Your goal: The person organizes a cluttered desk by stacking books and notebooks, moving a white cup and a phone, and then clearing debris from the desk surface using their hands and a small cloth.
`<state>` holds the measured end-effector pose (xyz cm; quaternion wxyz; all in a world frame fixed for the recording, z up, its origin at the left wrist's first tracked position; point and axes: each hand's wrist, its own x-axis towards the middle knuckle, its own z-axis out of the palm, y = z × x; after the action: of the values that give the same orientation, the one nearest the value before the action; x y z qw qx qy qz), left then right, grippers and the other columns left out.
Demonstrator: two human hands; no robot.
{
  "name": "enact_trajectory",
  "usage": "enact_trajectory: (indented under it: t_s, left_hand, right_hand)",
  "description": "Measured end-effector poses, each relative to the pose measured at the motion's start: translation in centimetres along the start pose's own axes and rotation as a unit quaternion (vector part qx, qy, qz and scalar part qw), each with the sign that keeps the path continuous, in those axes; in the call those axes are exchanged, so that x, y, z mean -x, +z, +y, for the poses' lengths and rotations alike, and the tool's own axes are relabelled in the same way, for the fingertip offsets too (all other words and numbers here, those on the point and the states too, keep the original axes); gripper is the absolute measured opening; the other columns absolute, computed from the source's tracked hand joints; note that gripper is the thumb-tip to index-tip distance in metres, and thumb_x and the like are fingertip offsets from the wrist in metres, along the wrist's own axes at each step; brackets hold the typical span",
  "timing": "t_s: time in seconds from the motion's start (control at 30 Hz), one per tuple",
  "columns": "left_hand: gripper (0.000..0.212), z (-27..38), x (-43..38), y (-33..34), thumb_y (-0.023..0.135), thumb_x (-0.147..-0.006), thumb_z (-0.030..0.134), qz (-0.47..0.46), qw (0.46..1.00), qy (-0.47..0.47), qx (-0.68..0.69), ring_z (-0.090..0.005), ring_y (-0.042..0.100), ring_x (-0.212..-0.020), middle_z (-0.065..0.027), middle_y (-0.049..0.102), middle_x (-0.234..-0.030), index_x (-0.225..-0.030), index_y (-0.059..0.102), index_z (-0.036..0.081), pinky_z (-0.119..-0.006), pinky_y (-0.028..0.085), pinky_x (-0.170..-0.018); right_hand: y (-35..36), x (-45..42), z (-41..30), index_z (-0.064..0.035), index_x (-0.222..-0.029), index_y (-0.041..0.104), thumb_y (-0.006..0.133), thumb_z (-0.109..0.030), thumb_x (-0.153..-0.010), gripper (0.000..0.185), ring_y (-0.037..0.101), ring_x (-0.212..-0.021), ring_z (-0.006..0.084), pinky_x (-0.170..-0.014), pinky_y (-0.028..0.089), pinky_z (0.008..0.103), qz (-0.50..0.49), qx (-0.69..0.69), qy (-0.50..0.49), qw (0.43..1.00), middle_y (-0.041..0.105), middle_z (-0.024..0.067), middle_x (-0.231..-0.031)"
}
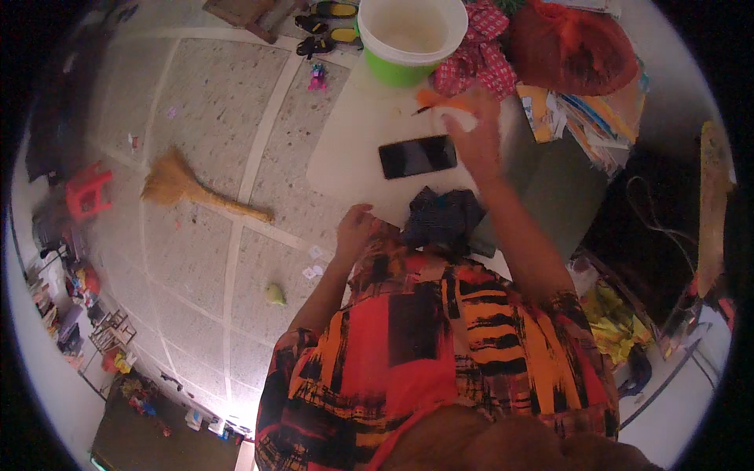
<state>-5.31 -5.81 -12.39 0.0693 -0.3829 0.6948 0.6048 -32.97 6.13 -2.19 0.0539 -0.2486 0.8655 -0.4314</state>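
My right hand point(478, 132) reaches out over a pale tabletop point(341, 159). Its thumb and fingers are around a white rounded item point(462, 119) and next to an orange item point(445, 101) with a dark pointed end. Blur hides whether the hand grips either one. Just left of that wrist lies a black smartphone point(418, 156), screen up. A crumpled dark cloth point(443, 218) is bunched at the near edge, against my body. My left hand point(354, 232) rests with bent fingers by my lap, beside the patterned shirt; its grip is not visible.
A green-and-white bucket point(386, 68) stands at the table's far end. Beside it are a red checked cloth point(489, 53), a red mesh bag point(580, 56) and stacked papers point(589, 118). On the floor lie a broom point(200, 191), a green fruit-like object point(275, 294) and sandals point(315, 46).
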Motion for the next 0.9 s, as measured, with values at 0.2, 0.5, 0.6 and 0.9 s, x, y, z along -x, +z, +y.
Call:
enact_trajectory:
  t_s: [0.2,0.5,0.6,0.9]
  left_hand:
    - [0.023,0.4,-2.9,-1.8,0.053,-0.083,0.012,-0.008,1.000,0.014,0.007,-0.0138,0.057,-0.072,-0.0088,0.060,-0.085,-0.102,0.056,0.002,-0.027,0.047,-0.066]
    - [0.025,2.5,-2.5,-0.8,0.052,-0.084,0.012,-0.057,0.996,0.026,0.058,-0.0137,0.055,-0.075,-0.0073,0.058,-0.092,-0.105,0.054,-0.001,-0.026,0.046,-0.065]
    - [0.025,3.4,-1.9,-1.4,0.052,-0.084,0.012,-0.080,0.996,-0.003,0.029,-0.0143,0.054,-0.075,-0.0087,0.057,-0.092,-0.105,0.054,-0.002,-0.027,0.047,-0.066]
    - [0.027,7.6,-1.3,2.4,0.049,-0.083,0.013,-0.106,0.994,0.017,-0.002,-0.0155,0.055,-0.072,-0.0094,0.057,-0.088,-0.106,0.054,-0.002,-0.027,0.045,-0.067]
  right_hand:
    - [-2.8,-7.0,-4.8,-0.0077,-0.123,0.042,0.072,-0.025,-0.064,0.068,0.043,-0.111,0.0356,-0.095,0.034,0.0379,0.020,0.132,-0.135,0.982,0.045,0.0212,-0.119]
    - [-5.1,-4.4,-2.5,-0.0095,-0.084,0.055,0.076,-0.025,-0.059,0.036,0.053,-0.085,0.0249,-0.073,0.044,0.0357,0.010,0.094,-0.030,0.995,0.052,0.0103,-0.089]
    - [-9.9,0.5,-2.2,-0.0086,-0.083,0.055,0.075,-0.027,-0.059,0.036,0.053,-0.084,0.0277,-0.072,0.044,0.0377,0.016,-0.033,0.074,0.997,0.052,0.0116,-0.088]
    - [-24.9,17.0,4.6,-0.0069,-0.083,0.051,0.075,-0.004,-0.060,0.033,0.053,-0.071,0.0108,-0.061,0.046,0.0259,0.218,-0.048,0.225,0.948,0.052,0.0025,-0.086]
